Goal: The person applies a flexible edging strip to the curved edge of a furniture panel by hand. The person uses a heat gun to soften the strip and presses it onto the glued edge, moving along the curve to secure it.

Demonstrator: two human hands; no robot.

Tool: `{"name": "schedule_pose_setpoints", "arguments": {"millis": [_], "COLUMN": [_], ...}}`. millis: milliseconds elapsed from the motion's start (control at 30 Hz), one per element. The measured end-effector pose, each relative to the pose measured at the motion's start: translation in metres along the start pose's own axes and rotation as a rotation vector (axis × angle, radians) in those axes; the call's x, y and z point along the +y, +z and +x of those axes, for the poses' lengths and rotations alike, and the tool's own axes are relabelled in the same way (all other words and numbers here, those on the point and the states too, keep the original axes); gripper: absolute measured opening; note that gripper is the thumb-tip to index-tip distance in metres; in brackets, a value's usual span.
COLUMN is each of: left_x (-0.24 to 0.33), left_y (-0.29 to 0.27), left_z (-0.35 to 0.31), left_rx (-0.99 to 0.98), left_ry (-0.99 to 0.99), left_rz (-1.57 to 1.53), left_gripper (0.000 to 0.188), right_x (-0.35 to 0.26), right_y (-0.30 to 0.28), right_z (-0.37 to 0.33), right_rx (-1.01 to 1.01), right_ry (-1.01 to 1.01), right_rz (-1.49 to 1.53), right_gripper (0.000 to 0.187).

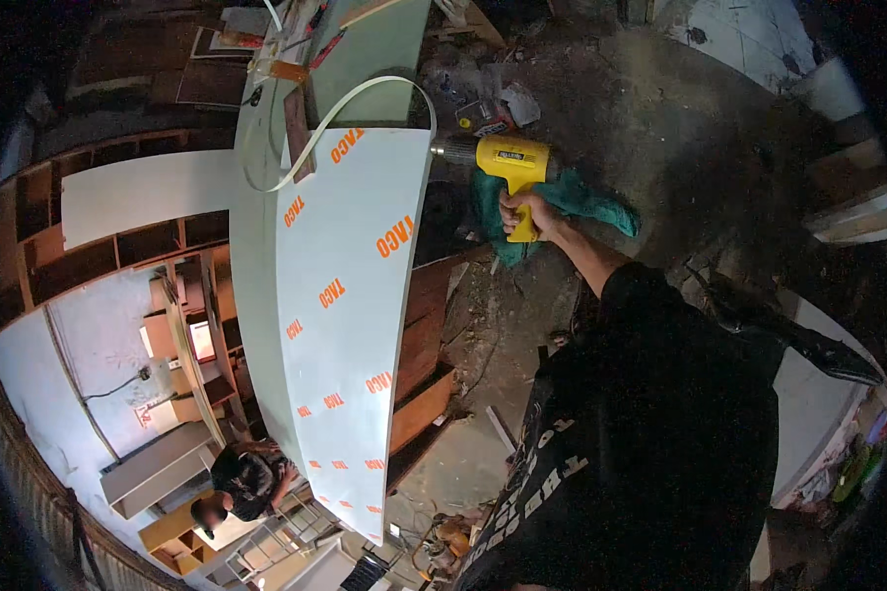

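Note:
My right hand is wrapped round the handle of a yellow heat gun, which lies level with its nozzle toward the left. The nozzle tip is at the far right corner of a long white panel with orange print, close to its edge. A thin cream strip, apparently edge banding, loops over the panel's far end and runs down to that corner. Whether it is stuck to the edge there I cannot tell. My left hand is out of view.
Under the panel lies a pale green board. A wooden block and tools lie at its far end. Green cloth is behind the heat gun. Wooden shelving stands left. Another person bends near unfinished cabinets at lower left.

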State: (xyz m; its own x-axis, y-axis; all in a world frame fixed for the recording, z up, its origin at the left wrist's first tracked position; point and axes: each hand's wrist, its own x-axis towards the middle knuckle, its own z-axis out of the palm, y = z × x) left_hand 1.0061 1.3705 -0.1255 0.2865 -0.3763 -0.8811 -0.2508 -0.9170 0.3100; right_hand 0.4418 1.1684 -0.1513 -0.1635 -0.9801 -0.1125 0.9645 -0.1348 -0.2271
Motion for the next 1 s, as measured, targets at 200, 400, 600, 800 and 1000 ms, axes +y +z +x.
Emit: {"name": "schedule_pose_setpoints", "arguments": {"millis": [200, 400, 600, 800, 1000], "left_x": [0.007, 0.013, 0.014, 0.014, 0.013], "left_y": [-0.003, -0.001, -0.004, -0.002, -0.004], "left_z": [0.0, 0.003, 0.004, 0.006, 0.005], "left_rx": [-0.006, -0.02, -0.03, -0.039, -0.039], "left_ry": [0.008, 0.013, 0.007, -0.002, -0.008], "left_rz": [0.01, 0.013, 0.018, 0.013, 0.01], "left_gripper": [0.027, 0.027, 0.026, 0.026, 0.026], "right_x": [-0.008, -0.004, -0.013, -0.019, -0.021], "right_y": [-0.002, -0.005, -0.001, 0.0, -0.001], "right_z": [0.009, 0.004, 0.007, 0.002, 0.005], "right_rx": [-0.03, 0.004, 0.024, 0.038, 0.009], "right_ry": [-0.041, -0.018, -0.035, -0.016, 0.017], "right_rz": [-0.032, -0.074, -0.118, -0.178, -0.103], "right_gripper": [0.019, 0.022, 0.024, 0.023, 0.018]}}
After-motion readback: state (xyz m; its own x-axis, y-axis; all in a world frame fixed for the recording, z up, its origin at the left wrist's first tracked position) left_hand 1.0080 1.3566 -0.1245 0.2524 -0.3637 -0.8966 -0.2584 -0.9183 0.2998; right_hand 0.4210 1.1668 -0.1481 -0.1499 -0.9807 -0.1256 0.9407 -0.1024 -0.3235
